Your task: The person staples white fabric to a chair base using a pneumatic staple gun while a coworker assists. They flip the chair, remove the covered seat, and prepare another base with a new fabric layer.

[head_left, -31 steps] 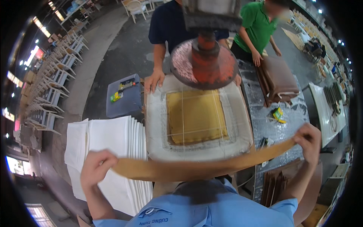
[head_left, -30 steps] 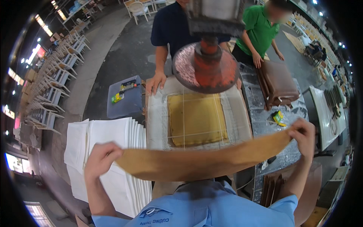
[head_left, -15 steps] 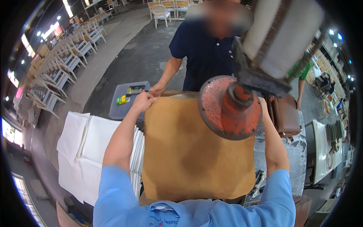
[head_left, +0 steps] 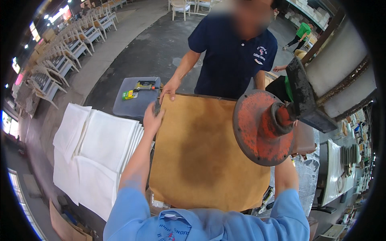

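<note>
A tan, leather-like sheet (head_left: 213, 168) with a dark shadow across its middle lies spread out before me. At its far left edge is my left hand (head_left: 152, 119), thumb near the sheet and fingers along its side, closed about the edge; motion softens the fingers. A small dark patch shows between thumb and fingers, too unclear to name. My right forearm (head_left: 286, 176) reaches up along the right side, but the hand is hidden behind a red and black round disc (head_left: 251, 128) of an overhead machine. Across from me, a co-worker's hand (head_left: 172, 87) touches the far left corner.
White folded sheets (head_left: 104, 136) are stacked at left. Beyond them, a grey plastic box (head_left: 134, 106) carries a tool (head_left: 145, 85) and a yellow-green small pack (head_left: 128, 95). Brown cushioned pieces (head_left: 303, 138) lie at right. The machine's dark arm (head_left: 307, 96) hangs over the right side.
My left hand has shifted from the far left corner slightly nearer along the edge. The red disc appears lower and farther right. The co-worker's hand has come onto the sheet's corner.
</note>
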`<state>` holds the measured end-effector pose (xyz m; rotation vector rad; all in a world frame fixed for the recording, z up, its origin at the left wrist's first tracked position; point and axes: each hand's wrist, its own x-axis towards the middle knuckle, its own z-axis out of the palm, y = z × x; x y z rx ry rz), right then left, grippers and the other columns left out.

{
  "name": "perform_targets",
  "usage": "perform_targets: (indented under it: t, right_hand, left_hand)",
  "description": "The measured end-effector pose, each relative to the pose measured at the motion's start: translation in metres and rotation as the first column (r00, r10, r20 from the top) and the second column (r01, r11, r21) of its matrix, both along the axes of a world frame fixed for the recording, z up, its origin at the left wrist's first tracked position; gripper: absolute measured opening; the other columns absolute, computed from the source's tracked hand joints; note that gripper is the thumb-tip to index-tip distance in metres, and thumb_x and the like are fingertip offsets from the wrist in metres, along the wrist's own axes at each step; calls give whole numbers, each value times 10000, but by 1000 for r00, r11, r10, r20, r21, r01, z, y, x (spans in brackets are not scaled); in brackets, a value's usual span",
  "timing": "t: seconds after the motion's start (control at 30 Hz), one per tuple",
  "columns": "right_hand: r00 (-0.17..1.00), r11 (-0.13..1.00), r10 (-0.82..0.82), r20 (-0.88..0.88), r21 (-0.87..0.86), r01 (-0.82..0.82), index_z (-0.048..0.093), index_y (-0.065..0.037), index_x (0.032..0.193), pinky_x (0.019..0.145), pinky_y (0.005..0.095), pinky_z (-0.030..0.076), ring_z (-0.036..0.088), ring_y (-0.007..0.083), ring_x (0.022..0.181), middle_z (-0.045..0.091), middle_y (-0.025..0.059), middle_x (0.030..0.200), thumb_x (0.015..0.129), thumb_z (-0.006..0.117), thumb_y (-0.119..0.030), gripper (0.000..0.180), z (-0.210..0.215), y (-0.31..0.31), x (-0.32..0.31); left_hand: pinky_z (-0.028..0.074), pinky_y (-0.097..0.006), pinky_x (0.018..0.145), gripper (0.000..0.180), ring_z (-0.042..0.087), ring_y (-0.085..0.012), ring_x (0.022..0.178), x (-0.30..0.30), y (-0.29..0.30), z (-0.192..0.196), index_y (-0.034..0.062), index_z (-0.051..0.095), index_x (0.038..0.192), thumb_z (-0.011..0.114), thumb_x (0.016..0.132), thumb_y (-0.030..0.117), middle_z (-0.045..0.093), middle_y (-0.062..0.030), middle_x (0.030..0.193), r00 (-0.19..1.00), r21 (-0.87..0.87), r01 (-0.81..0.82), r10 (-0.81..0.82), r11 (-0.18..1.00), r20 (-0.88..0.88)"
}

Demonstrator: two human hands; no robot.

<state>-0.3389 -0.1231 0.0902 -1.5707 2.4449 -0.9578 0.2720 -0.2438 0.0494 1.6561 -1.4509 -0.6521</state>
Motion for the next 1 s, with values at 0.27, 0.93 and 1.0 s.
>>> perform_targets:
  t: [0.27,0.93,1.0]
  right_hand:
    - [583,975,-211,785,214,64,768,20,1263,702,356,532,678,135,797,777,35,990,993,779,-142,315,-51,240,88]
    - [704,972,-215,677,80,221,758,28,948,635,353,500,616,119,697,714,34,811,1036,825,-317,362,-47,327,122]
    - [701,954,-300,647,185,237,766,23,994,678,329,510,625,102,755,726,17,846,1068,795,-311,343,-54,335,135]
  left_hand:
    - [568,-362,818,252,682,-180,842,60,222,-25,-19,757,1015,809,1044,226,755,-88,931,945,361,2,117,932,-306]
    - [513,-408,747,376,595,-216,752,64,235,-17,-14,668,944,699,1117,318,679,-111,805,998,117,59,-54,991,-38]
    - [518,-424,756,391,618,-234,761,67,242,-19,-18,668,954,690,1122,335,691,-130,815,1000,123,13,-14,992,3]
